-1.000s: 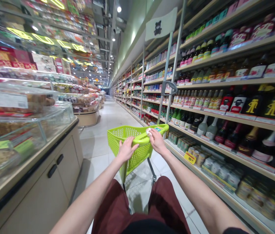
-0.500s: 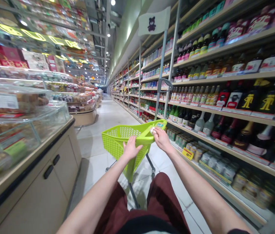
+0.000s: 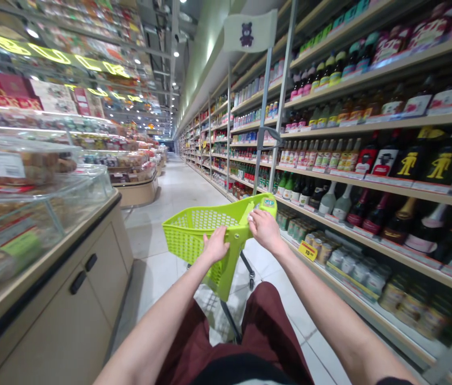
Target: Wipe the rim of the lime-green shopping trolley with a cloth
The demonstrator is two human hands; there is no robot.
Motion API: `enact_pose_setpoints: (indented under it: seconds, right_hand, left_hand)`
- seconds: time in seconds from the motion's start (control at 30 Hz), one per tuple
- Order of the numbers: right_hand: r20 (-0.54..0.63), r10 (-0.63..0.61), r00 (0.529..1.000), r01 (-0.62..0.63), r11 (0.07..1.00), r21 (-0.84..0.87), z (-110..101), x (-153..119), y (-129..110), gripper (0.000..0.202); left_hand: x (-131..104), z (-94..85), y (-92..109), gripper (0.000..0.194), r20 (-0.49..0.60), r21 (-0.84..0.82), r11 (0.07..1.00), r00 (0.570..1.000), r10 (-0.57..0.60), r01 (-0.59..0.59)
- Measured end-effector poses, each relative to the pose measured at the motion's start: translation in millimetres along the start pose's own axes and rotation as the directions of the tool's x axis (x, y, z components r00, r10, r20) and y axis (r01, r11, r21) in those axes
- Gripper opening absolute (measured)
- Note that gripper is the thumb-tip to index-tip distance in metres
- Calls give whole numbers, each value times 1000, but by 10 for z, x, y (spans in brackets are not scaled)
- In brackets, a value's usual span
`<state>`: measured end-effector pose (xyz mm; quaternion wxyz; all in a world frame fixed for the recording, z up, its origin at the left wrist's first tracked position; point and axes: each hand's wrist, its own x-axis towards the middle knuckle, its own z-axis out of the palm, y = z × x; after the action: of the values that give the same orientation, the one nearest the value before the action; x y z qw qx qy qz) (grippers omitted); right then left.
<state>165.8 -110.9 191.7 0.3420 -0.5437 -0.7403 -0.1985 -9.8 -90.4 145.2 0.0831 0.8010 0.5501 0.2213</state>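
A small lime-green shopping cart [image 3: 193, 235] with a perforated basket stands in front of my knees, turned at an angle. My left hand [image 3: 215, 246] grips its near rim, fingers over the edge. At the handle end, my right hand [image 3: 265, 229] has its fingers bent down onto the green plastic. A small white wad [image 3: 251, 215], perhaps tissue, shows at those fingertips, mostly hidden. Beside that hand is a printed label [image 3: 268, 202] on the cart. A grey pole [image 3: 263, 107] rises behind the handle and bears a white flag [image 3: 250, 33] with a bear on it.
Shelves of bottles [image 3: 370, 160] and cans run along the right, with a yellow price tag [image 3: 308, 251] low down. At left stands a counter [image 3: 97, 278] with packed food. A tiled aisle [image 3: 173, 176] leads away ahead.
The cart has turned slightly, bringing more of its near end panel into view. Both hands have shifted a little with it. Less of the white wad shows at my right fingertips.
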Motion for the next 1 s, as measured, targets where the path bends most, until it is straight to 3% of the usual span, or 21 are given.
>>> enact_pose_setpoints:
  seconds: [0.1, 0.33, 0.43, 0.53, 0.63, 0.7, 0.8, 1.0]
  right_hand:
    - [20, 40, 999, -39, 998, -45, 29, -10, 6, 24]
    - [131, -87, 988, 98, 992, -80, 276, -34, -307, 20]
    - [126, -115, 985, 123, 991, -58, 206, -22, -190, 28]
    - [142, -9, 990, 19, 998, -64, 99, -26, -49, 30]
    - [190, 24, 981, -15, 998, -53, 86, -56, -27, 24]
    - [190, -10, 982, 7, 1000, 15, 113, -77, -47, 29]
    - [181, -38, 983, 13, 991, 134, 108, -84, -14, 44]
    - [254, -155, 955, 107, 976, 192, -71, -40, 243, 69]
  left_hand:
    - [15, 85, 18, 57, -12, 7, 999, 999, 43, -43]
    - [-26, 152, 125, 58, -37, 80, 990, 992, 123, -120]
    - [-7, 119, 120, 51, -61, 53, 990, 989, 137, -134]
    - [40, 89, 154, 47, -141, -70, 992, 986, 92, -102]
    - [95, 75, 235, 48, -205, -210, 957, 966, 155, -198]
    - [143, 74, 293, 50, -196, -273, 923, 955, 222, -271]
    - [254, 83, 385, 50, -167, -343, 894, 955, 246, -290]
    - [519, 172, 571, 35, -161, -240, 918, 946, 283, -316]
